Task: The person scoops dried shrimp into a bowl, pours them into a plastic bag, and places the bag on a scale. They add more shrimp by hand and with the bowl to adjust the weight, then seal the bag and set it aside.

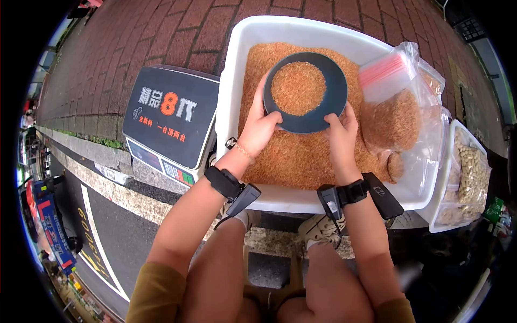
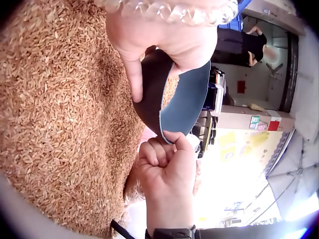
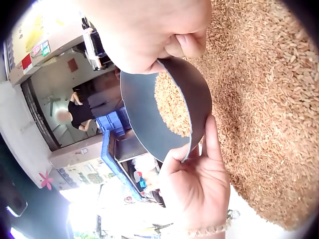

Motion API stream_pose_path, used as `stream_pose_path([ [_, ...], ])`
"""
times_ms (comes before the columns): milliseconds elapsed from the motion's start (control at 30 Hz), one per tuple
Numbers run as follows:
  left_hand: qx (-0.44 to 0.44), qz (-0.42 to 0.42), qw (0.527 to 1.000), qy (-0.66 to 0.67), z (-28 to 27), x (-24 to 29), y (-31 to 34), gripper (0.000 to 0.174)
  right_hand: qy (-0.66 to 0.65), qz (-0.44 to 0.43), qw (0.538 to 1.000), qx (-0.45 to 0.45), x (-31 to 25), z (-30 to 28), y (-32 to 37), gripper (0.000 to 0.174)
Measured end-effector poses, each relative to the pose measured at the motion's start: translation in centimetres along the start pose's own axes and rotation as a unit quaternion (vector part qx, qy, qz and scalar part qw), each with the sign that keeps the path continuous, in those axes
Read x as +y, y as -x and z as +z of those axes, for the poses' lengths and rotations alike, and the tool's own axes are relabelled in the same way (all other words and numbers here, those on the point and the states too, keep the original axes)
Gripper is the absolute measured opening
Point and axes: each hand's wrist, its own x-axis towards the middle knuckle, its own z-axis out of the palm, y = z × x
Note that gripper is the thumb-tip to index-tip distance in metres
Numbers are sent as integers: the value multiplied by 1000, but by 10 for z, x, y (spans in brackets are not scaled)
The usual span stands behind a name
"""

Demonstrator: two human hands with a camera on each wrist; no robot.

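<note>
Both hands hold a dark blue-grey bowl (image 1: 335,89) above a white tub (image 1: 229,81) of loose brown grain (image 1: 291,161). Inside the bowl lies a heap of the same grain (image 1: 298,86), toward its far left side. The left hand (image 1: 260,125) grips the near left rim, thumb over the edge and fingers along the outer wall. At the near right rim, the right hand (image 1: 341,134) pinches with its thumb on the edge and fingers curled beneath. In the left wrist view, the bowl (image 2: 187,99) is tilted above the grain.
Clear bags of grain (image 1: 393,121) and red-edged empty bags (image 1: 383,75) lie in the tub's right side. Left of the tub stands a scale with a dark top (image 1: 167,110). A second white tray (image 1: 454,129) with bagged pale pieces is at the right. A person stands in the background.
</note>
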Motion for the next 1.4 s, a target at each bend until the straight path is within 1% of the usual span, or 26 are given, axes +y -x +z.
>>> stream_pose_path([
  [167, -5, 3, 1000, 16, 0, -1, 0, 92, -11, 8, 1000, -3, 5, -3, -3, 51],
  [267, -7, 2, 1000, 15, -1, -1, 1, 91, -10, 4, 1000, -6, 2, 0, -1, 47],
  [333, -5, -6, 1000, 17, -1, 0, 2, 90, -28, -6, 998, 59, -8, 8, 3, 45],
  [367, -7, -7, 1000, 1, -2, 0, 2, 89, -28, -5, 998, 59, -10, 6, 4, 45],
  [400, -8, -8, 1000, -16, -2, 1, 2, 88, 27, -114, 991, 68, -12, 2, 5, 41],
  [433, -8, -8, 1000, -15, -2, 1, 3, 88, 81, -220, 969, 76, -13, 0, 6, 37],
  [467, -17, -14, 999, -25, -1, 1, 3, 88, 81, -220, 969, 75, -14, 0, 6, 37],
  [533, -26, -21, 999, -35, -1, 1, 3, 87, 185, -264, 945, 59, -18, 2, 5, 28],
  [567, -31, -26, 998, -47, 0, 2, 3, 87, 204, -256, 943, 58, -22, 4, 5, 16],
  [600, -36, -30, 997, -58, 0, 1, 3, 86, 204, -256, 943, 58, -26, 7, 3, 16],
  [667, -40, -39, 997, -59, -2, -1, 1, 85, 335, -235, 912, -21, -35, 13, -2, 11],
  [700, -44, -48, 996, -60, -2, -1, 1, 85, 366, -233, 900, -36, -41, 16, -6, 8],
  [733, -44, -48, 996, -60, -2, -2, 2, 85, 366, -234, 900, -36, -40, 18, -11, 8],
  [800, -31, -44, 998, -34, 1, 0, 3, 84, 446, -243, 858, -72, -39, 21, -22, 10],
  [933, -9, -53, 998, -16, 4, 3, 3, 84, 448, -243, 858, -66, -28, 30, -31, 11],
  [1033, -28, -58, 997, -41, 0, -1, 2, 84, 437, -257, 860, -63, -25, 33, -34, 11],
  [1100, -41, -64, 997, -33, -1, -3, 2, 84, 439, -296, 845, -78, -19, 34, -37, 10],
  [1133, -42, -63, 997, -33, -1, -3, 2, 84, 439, -297, 845, -78, -18, 33, -37, 10],
  [1200, -40, -69, 997, -23, 0, -3, 3, 83, 433, -271, 856, -73, -17, 33, -34, 7],
  [1233, -40, -67, 997, -23, -1, -2, 3, 83, 434, -273, 856, -73, -16, 32, -33, 7],
  [1300, -12, -86, 996, -37, 1, 0, 2, 83, 329, -224, 915, -70, -17, 27, -30, 5],
  [1333, 7, -85, 996, -13, 7, 5, 4, 82, 337, -225, 912, -60, -20, 23, -29, 5],
  [1367, 20, -96, 995, -16, 8, 4, 3, 81, 116, -70, 987, -84, -23, 18, -28, 9],
  [1400, 31, -107, 994, -18, 6, 3, 1, 81, -116, 85, 984, -100, -27, 14, -26, 14],
])
